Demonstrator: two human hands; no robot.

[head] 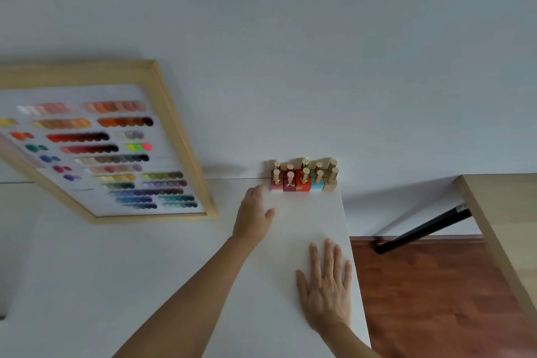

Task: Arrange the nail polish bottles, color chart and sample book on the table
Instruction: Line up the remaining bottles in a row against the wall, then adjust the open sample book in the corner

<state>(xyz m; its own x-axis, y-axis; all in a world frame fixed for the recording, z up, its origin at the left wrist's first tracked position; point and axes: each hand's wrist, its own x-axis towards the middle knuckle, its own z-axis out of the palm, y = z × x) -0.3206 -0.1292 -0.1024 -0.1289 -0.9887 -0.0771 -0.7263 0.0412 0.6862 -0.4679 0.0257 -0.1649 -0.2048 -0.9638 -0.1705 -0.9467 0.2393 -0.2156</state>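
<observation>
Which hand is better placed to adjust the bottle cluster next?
Probably left: the left hand hovers open beside the gold-capped nail polish bottles, while the right hand lies flat on the white table, farther back.

You see soft, even light, no glare. The chart (pixel 98 148) is blurred, the bottles (pixel 303 176) slightly soft. Faint shadows fall on the wall (pixel 319 52). Straight lines bend at the edges.

Bottles (pixel 303 179): pink, dark red, red, turquoise, beige, with gold caps. Chart (pixel 107 148), left of bottles: multicoloured swatch rows, pale wood frame. Counter (pixel 174 256): white.
</observation>
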